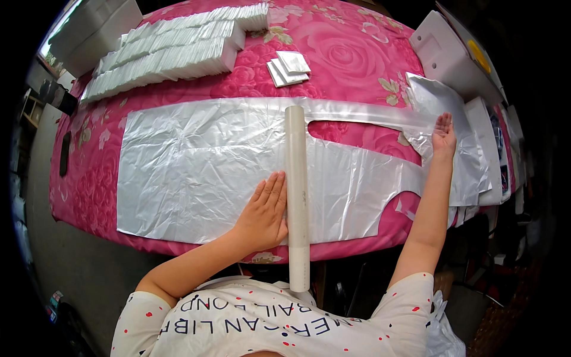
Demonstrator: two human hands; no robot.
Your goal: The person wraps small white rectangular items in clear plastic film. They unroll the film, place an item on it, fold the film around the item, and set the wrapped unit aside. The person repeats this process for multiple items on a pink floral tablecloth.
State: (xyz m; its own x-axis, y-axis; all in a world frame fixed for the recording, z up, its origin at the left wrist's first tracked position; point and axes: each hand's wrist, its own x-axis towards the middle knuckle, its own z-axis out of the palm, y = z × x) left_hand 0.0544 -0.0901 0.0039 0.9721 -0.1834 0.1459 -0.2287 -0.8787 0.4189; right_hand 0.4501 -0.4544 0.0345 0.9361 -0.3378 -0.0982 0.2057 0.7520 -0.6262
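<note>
A thin silvery-white plastic sheet (190, 172) with curved cut-outs at its right end, apron-like in shape, lies spread and creased across the table. Across its middle rests a pale grey tube (297, 178), its near end sticking out past the table edge. My left hand (264, 205) lies flat on the sheet, fingers stretched out, its side against or very close to the tube. Over at the right, my right hand (443, 135) is raised near the sheet's strap end, by a stack of similar plastic sheets (461, 160). Its fingers are extended, with nothing visible in them.
Rows of folded white packets (166, 56) line the far left, beside a white box (95, 33). A few folded packets (288, 68) lie at the far middle. A white container (452, 53) stands far right; a dark flat object (65, 153) lies at the left on the pink tablecloth (89, 178).
</note>
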